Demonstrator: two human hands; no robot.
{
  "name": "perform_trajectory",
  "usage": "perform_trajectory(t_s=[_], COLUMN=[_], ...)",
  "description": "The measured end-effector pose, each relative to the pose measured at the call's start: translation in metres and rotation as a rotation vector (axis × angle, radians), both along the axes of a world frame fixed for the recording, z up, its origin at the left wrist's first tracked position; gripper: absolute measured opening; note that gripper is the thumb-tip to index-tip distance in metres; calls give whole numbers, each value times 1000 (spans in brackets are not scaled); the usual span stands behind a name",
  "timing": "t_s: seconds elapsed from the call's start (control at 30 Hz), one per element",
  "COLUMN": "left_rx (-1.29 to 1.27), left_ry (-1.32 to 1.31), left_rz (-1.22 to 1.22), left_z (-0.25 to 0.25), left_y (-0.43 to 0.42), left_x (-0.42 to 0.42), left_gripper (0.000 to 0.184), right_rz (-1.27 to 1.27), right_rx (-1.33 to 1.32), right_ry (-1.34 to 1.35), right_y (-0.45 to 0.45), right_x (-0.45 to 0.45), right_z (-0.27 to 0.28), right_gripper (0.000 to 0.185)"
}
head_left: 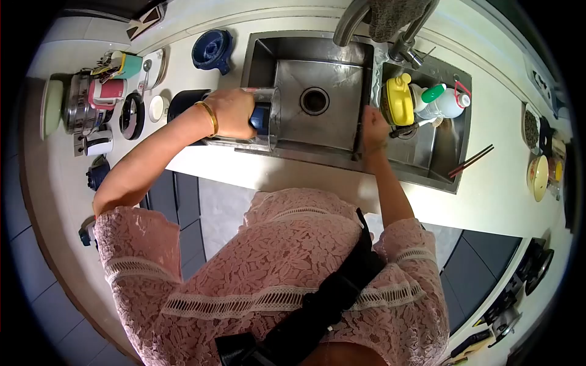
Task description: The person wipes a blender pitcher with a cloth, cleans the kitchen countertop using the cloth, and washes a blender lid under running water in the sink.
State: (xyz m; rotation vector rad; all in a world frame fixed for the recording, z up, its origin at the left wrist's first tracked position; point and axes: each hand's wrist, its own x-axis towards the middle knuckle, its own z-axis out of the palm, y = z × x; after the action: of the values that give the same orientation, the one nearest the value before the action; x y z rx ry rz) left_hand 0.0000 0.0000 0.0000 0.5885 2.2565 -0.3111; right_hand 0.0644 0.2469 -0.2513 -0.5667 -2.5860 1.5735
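Countertop, long and white, runs in front of the person. Set into it is a metal sink with two bowls, a big one on the left and a smaller one on the right. Next in size comes the see-through jug. It lies on its side across the left edge of the sink, with its dark end on the counter side and its clear end out over the big bowl.

The left hand is on top of the jug, its fingers bent and gripping it. The right hand is by the wall between the bowls, close to a yellow bottle. Its fingers are curled in like a fist, but one cannot tell if they pinch anything. A round blue part sits on the counter past the jug. The drain is in the big bowl, and thin chopsticks lie over the right edge of the sink.

To do this well, the left hand should probably hold tight, as smooth sides could slip, and keep the clear end over the bowl to catch any drips. No brand, label or word can be read on the bottle or the jug
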Motion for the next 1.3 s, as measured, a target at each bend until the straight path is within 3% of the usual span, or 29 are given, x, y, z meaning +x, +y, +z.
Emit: perform_trajectory(t_s=[0.1, 0.17, 0.3, 0.37, 0.4, 0.43, 0.5, 0.57, 0.63, 0.7, 0.77, 0.8, 0.9, 1.03, 1.1, 1.17, 1.23, 1.3], left_rx=[99, 135, 252, 290, 307, 371, 490, 539, 581, 755, 853, 972, 1219, 1440, 1584, 1658, 1724, 1742], left_ry=[90, 107, 132, 145, 173, 178, 199, 223, 247, 339, 389, 356, 302, 333, 355, 414, 423, 415], left_rz=[2, 31, 135, 212, 218, 267, 291, 332, 380, 463, 506, 627, 987, 1191, 1317, 1381, 1424, 1410], left_z=[-5, 4, 7, 15, 16, 16, 17, 23, 26, 18, 16, 16, 5, -11, -18, -19, -21, -21], left_y=[-3, -6, -18, -21, -26, -32, -41, -45, -54, -71, -78, -79, -86, -85, -81, -73, -64, -53], left_x=[2, 6, 10, 16, 19, 22, 29, 36, 45, 53, 65, 71, 84, 92, 95, 93, 90, 88], left_gripper=[32, 33, 31, 30, 30, 30, 30, 29, 29, 30, 27, 20, 10, 9, 9, 11, 10, 9], right_rz=[-49, -143, -48, 166, 228, 228, 85, 48, 2, -62, 71, 92, 74, 209, 165, 235, 394, 462], right_rx=[106, 133, 327, 1164, 949, 956, 74, -154, -260, -547, -590, -699, -671, -143, -25, 222, 84, 147], right_ry=[248, 34, -41, -13, 13, 30, 17, 393, 744, 546, 342, 489, 637, 732, 751, 889, 870, 779], right_y=[37, 48, 71, 74, 84, 82, 82, 70, 56, 38, 52, 42, 24, 32, 18, 4, -24, -50], right_x=[20, 37, 55, 60, 49, 31, -11, -54, -98, -117, -143, -136, -98, -43, -18, -7, 5, 20], right_z=[7, 13, 4, 11, 10, 28, 76, 128, 179, 226, 225, 234, 265, 260, 253, 223, 207, 196], right_gripper=[26, 25, 30, 39, 46, 46, 49, 52, 40, 34, 27, 21, 25, 37, 35, 36, 35, 35])
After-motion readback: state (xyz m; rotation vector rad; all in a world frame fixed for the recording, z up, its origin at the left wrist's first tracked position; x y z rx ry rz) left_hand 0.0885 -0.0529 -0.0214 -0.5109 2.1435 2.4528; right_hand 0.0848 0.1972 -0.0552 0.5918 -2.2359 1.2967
